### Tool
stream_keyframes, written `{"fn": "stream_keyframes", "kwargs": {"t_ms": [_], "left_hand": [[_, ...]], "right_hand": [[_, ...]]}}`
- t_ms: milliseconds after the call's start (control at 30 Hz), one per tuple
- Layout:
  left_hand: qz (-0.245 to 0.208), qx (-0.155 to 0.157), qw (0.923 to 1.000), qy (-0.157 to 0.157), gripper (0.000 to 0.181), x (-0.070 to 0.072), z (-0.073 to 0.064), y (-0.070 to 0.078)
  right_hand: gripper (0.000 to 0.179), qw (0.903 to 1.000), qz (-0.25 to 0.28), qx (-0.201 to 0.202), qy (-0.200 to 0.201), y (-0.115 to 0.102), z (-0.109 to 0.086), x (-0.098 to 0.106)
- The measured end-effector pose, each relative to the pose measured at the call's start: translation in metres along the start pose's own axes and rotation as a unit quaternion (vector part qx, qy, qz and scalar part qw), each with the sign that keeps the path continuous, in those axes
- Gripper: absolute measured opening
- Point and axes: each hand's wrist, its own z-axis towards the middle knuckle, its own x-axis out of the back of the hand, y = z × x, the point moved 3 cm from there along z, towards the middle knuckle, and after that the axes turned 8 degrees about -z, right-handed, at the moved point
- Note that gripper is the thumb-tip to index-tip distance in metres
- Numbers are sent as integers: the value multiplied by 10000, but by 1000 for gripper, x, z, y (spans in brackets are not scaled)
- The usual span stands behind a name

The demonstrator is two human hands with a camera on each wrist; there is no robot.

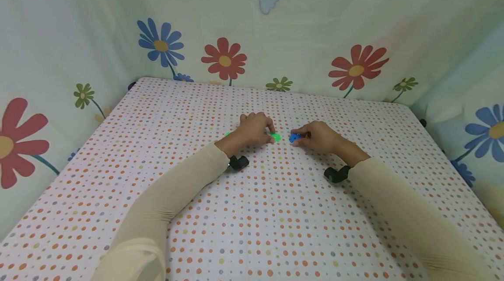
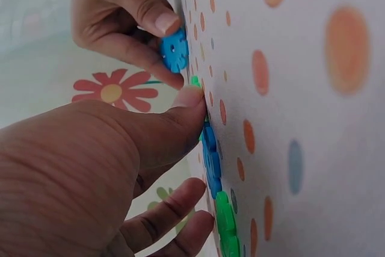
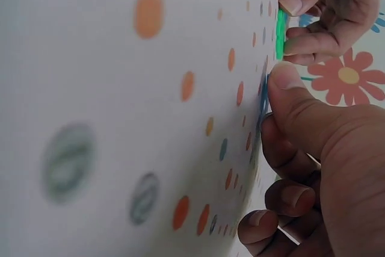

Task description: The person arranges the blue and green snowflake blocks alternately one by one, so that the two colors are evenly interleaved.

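Observation:
My left hand [image 1: 253, 130] pinches a green notched disc [image 1: 276, 137] between thumb and fingers, low over the table. In the left wrist view a blue disc [image 2: 211, 161] and another green disc [image 2: 227, 227] run on in a row from it; whether they interlock I cannot tell. Across a small gap, my right hand [image 1: 320, 137] grips a separate blue notched disc [image 2: 174, 51] with a small hole in its middle. That blue disc [image 3: 263, 97] appears nearly edge-on in the right wrist view. Part of the row is hidden behind my left hand.
Under both hands lies a white tablecloth [image 1: 252, 211] with coloured dots. A flowered curtain [image 1: 307, 22] hangs behind the table and at both sides. Black wrist devices [image 1: 336, 174] sit under both wrists, near the cloth.

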Motion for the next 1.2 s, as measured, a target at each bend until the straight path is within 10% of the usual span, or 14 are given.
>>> {"fn": "stream_keyframes", "kwargs": {"t_ms": [1200], "left_hand": [[132, 40, 9999, 88, 21, -1, 3, 0]], "right_hand": [[45, 9993, 363, 24, 34, -5, 18, -4]]}}
